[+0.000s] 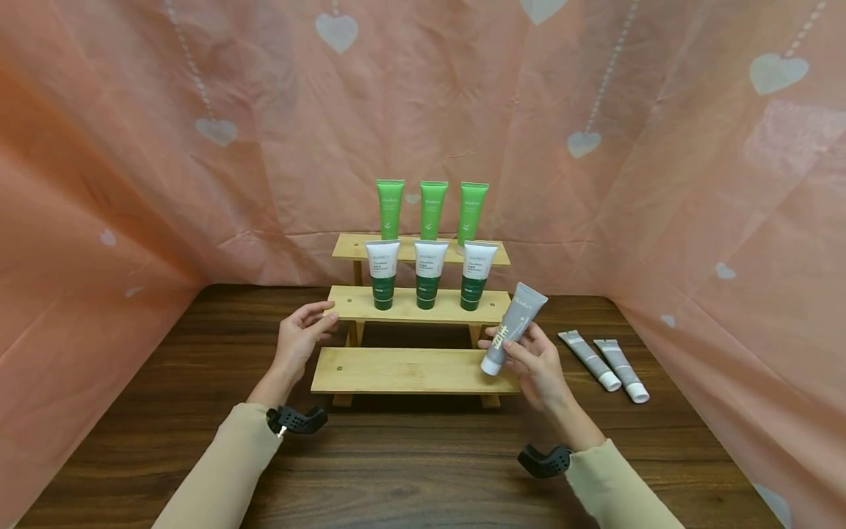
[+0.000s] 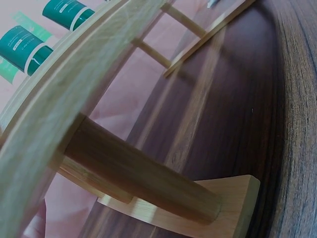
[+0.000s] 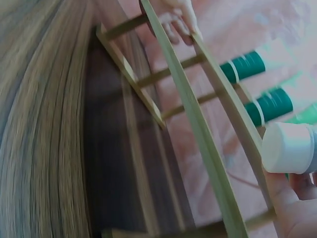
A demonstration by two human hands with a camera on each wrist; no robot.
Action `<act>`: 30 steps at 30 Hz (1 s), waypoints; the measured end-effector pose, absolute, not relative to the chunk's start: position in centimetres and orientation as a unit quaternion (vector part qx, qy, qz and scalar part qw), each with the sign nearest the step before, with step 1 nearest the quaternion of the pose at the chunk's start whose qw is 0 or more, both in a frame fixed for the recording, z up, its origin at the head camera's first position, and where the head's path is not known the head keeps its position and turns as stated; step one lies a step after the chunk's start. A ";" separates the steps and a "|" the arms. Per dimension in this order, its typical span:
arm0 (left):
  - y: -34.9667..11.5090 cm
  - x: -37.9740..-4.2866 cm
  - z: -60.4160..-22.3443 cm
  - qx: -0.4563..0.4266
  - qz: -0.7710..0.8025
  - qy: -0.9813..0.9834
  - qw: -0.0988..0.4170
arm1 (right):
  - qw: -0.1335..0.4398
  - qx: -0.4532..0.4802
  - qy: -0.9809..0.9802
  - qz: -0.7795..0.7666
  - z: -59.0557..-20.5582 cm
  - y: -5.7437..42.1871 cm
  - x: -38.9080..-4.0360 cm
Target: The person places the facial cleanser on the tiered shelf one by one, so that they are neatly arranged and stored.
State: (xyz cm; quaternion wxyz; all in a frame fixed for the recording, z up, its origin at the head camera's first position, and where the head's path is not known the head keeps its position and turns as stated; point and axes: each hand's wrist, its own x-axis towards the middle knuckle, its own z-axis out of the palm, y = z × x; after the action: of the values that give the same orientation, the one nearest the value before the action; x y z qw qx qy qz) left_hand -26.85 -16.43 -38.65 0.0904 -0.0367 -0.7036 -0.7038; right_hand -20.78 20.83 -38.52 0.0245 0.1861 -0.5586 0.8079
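A grey tube with a white cap is tilted in my right hand, pinched between thumb and fingers. It hovers over the right end of the bottom step of a three-step wooden display rack. In the right wrist view the tube's white cap shows at the right. My left hand grips the left end of the rack's middle step. White-and-green tubes stand in a row on that step, caps down. Bright green tubes stand on the top step behind them.
Two more grey tubes lie on the dark wooden table to the right of the rack. A pink curtain with pale hearts hangs behind and on both sides.
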 end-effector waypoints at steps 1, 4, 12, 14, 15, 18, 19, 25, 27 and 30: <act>-16.4 -26.8 -38.7 -0.037 -0.704 -0.704 0.089 | 0.021 0.189 -0.562 0.805 -38.5 20.4 -20.8; -16.5 -26.8 -38.7 -0.037 -0.704 -0.704 0.089 | 0.009 0.199 -0.571 0.797 -38.2 19.0 -20.8; -16.3 -26.8 -38.6 -0.038 -0.704 -0.704 0.088 | -0.022 0.214 -0.570 0.793 -37.7 15.4 -20.9; -16.3 -26.8 -38.6 -0.037 -0.705 -0.703 0.087 | -0.021 0.209 -0.576 0.790 -37.7 14.5 -21.0; -16.3 -26.8 -38.6 -0.035 -0.705 -0.703 0.088 | -0.020 0.209 -0.582 0.786 -37.7 14.0 -21.1; -16.3 -26.8 -38.6 -0.033 -0.706 -0.701 0.093 | -0.022 0.212 -0.593 0.776 -37.6 12.7 -21.4; -16.3 -26.8 -38.6 -0.032 -0.707 -0.700 0.095 | -0.024 0.212 -0.597 0.774 -37.6 12.3 -21.5; -16.3 -26.9 -38.8 -0.032 -0.710 -0.698 0.092 | -0.029 0.217 -0.638 0.738 -37.6 10.1 -21.7; -16.4 -26.9 -38.8 -0.033 -0.710 -0.697 0.091 | -0.028 0.220 -0.652 0.725 -37.6 9.6 -21.8; -16.4 -26.9 -38.8 -0.035 -0.711 -0.696 0.092 | -0.028 0.227 -0.666 0.710 -37.7 8.8 -22.1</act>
State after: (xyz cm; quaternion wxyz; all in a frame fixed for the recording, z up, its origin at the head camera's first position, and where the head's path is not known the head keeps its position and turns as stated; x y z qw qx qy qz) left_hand -26.94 -16.37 -38.80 0.0919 -0.0347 -0.6963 -0.7110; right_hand -22.09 8.80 -37.67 -0.0284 0.2267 -0.6662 0.7099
